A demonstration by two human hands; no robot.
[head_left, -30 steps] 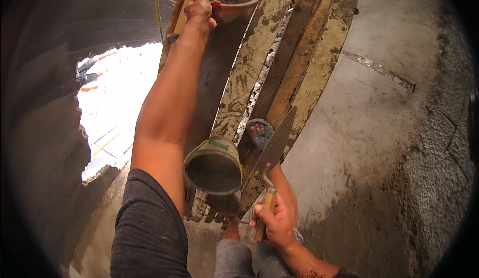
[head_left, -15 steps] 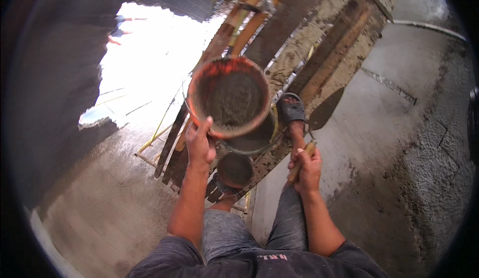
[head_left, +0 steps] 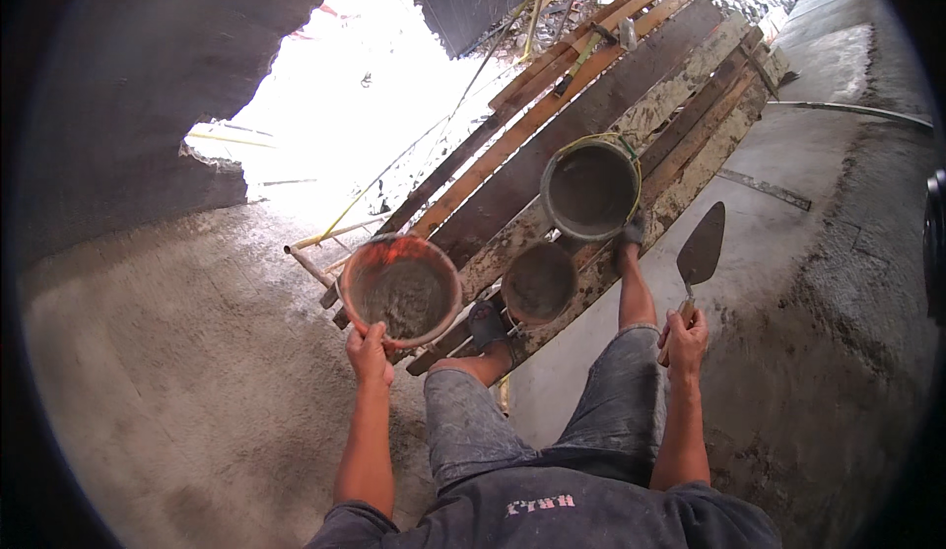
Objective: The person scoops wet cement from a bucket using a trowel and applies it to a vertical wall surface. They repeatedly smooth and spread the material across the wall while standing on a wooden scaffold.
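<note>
My left hand point(head_left: 369, 352) grips the near rim of a round orange-brown pan point(head_left: 401, 289) holding wet grey mortar, out in front of my left knee. My right hand point(head_left: 683, 337) is closed on the wooden handle of a pointed steel trowel point(head_left: 701, 250), blade up and away from me. I stand on a platform of mortar-stained wooden planks point(head_left: 591, 120). Between my feet sits a small grey bucket point(head_left: 538, 283), and a larger bucket point(head_left: 590, 189) with a yellow-green rim stands just beyond it.
A freshly plastered grey wall point(head_left: 187, 352) fills the left, with a bright ragged opening point(head_left: 345, 125) in it. Another grey cement surface point(head_left: 828, 283) lies to the right. A metal pipe point(head_left: 310, 265) sticks out beside the planks.
My left arm has brought the mortar pan down from overhead to waist level. The view has swung down and left, showing both buckets and more planks. The trowel stays in my right hand.
</note>
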